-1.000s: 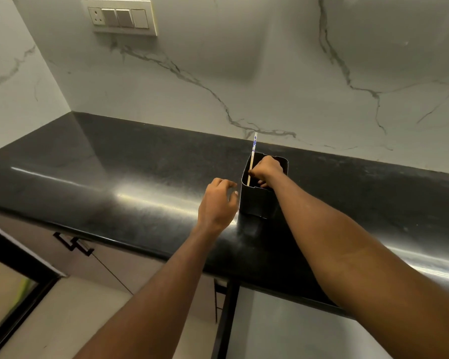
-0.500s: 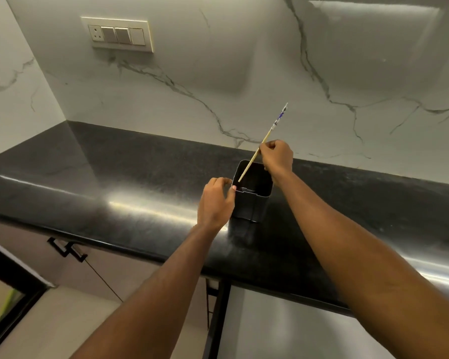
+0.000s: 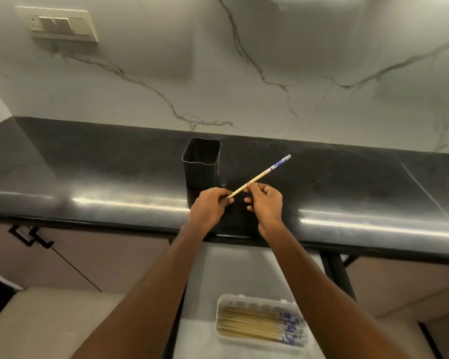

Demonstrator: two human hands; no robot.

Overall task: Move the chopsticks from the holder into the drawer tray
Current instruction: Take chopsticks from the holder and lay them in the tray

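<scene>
Arms outstretched; left hand [image 3: 210,208], right hand [image 3: 266,206] side by side (apart), fingers [image 3: 257,189] pinching chopstick [image 3: 261,174].

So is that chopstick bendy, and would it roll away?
Probably stiff: the chopstick runs dead straight though the left hand and right hand pinch it only near one end. Likely light, since fingers alone carry it. It's thin, so it might roll on the shiny countertop.

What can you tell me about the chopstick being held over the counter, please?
The chopstick is a slim, pale, wooden-looking stick with a blue-and-white patterned band at its far end. It tilts up to the right over the black counter, clear of the holder. The left hand pinches its narrow tip; the right hand pinches it farther along.
</scene>
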